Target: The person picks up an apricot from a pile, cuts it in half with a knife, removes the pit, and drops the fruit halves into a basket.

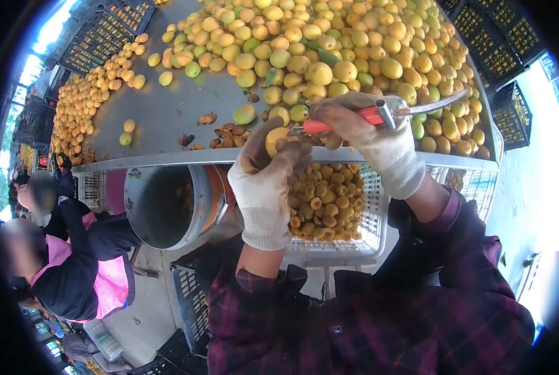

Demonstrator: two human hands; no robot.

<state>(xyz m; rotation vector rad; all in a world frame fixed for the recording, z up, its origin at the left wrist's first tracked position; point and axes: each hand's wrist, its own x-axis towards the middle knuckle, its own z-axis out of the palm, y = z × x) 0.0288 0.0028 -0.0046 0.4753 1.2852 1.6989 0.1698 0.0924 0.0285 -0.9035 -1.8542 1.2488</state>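
Plaid sleeves (379, 319) fill five to six o'clock, a black crate (195, 303) beside them at seven. In the middle of view the gloved left hand (260, 187) pinches a yellow fruit (274, 144) at twelve, over the table's near edge. The gloved right hand (370, 131), at one, is wrapped round a red-handled tool (371, 115), its tip at the fruit. Below the hands, at four, sits a white crate (374, 215) of halved fruit (326, 206) — partly hidden by the left hand. A bucket (198, 209) stands at nine, a seated person (82, 275) in pink and black at eight. Brown scraps (229, 134) litter the metal table (160, 109) at eleven; beyond, at twelve to one, heaped whole fruit (354, 47) — dark crates (492, 47) farther off at two.
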